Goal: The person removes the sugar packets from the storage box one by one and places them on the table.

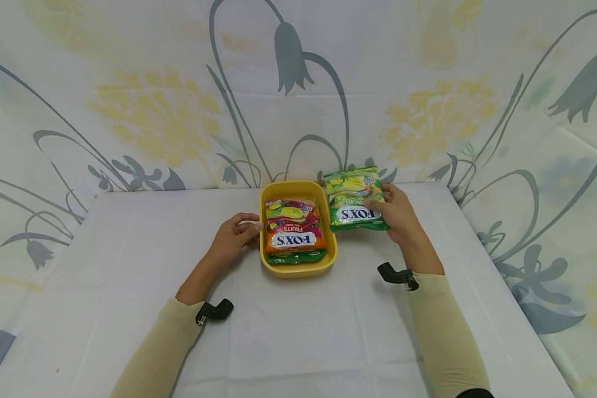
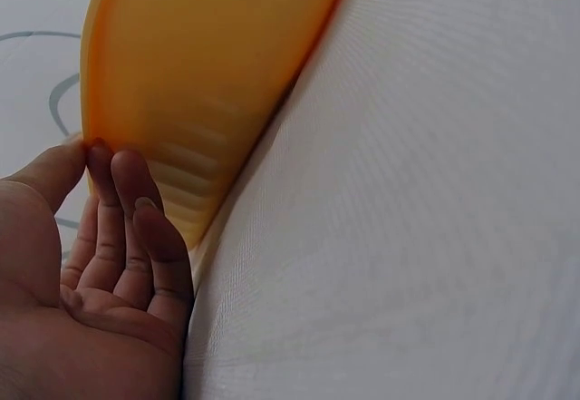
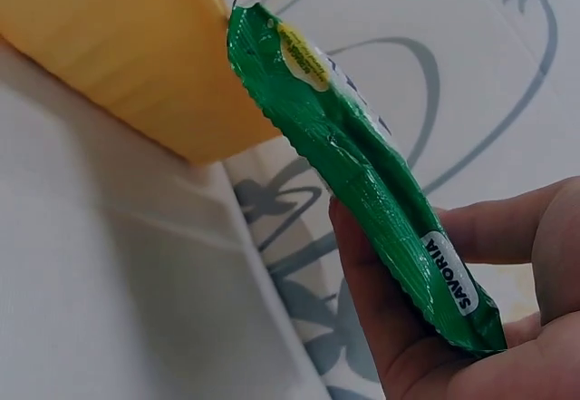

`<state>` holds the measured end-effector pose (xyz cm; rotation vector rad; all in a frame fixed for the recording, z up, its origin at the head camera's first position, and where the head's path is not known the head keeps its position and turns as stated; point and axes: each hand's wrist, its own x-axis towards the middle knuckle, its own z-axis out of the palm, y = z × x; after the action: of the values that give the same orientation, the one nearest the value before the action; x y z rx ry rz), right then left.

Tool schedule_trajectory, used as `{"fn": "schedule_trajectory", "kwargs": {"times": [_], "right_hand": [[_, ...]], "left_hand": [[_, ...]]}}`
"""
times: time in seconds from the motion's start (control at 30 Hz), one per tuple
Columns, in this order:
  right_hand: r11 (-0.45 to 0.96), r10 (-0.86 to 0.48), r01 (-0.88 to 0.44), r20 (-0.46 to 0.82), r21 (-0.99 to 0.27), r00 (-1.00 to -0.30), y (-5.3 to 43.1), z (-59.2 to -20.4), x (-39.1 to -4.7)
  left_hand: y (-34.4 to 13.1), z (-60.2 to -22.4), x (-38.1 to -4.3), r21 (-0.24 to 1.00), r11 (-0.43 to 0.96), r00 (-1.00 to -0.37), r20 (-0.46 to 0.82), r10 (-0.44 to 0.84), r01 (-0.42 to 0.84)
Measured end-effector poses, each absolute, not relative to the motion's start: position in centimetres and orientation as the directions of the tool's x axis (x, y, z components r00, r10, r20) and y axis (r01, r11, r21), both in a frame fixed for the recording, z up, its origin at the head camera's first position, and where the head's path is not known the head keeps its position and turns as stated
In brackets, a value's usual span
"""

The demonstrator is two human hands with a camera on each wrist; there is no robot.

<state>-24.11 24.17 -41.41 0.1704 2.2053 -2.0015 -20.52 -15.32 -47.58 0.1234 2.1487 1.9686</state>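
A yellow plastic tub (image 1: 300,271) stands on the white tabletop, near its back edge. Inside lies a red and orange Fox's fruits candy bag (image 1: 294,225), with the green edge of another bag (image 1: 298,257) showing beneath it. My left hand (image 1: 235,239) pinches the tub's left rim between thumb and index finger, as the left wrist view shows at the tub's wall (image 2: 213,55). Just right of the tub, my right hand (image 1: 403,213) holds a green Fox's candy bag (image 1: 353,193) by its right side. In the right wrist view this green bag (image 3: 362,182) appears raised and tilted, edge-on.
Behind the table (image 1: 288,331) hangs a white cloth (image 1: 258,127) printed with grey and yellow flowers, which also runs along both sides. Black wrist mounts (image 1: 400,276) sit on both sleeves.
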Motion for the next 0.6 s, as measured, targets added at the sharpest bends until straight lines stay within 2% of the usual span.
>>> {"fn": "schedule_trajectory", "kwargs": {"times": [0.6], "right_hand": [[0.077, -0.004, 0.246, -0.247, -0.966, -0.969, 25.6, -43.9, -24.9]], "left_hand": [[-15.3, -47.7, -20.6, 0.994, 0.077, -0.971, -0.096, 0.218, -0.081]]}}
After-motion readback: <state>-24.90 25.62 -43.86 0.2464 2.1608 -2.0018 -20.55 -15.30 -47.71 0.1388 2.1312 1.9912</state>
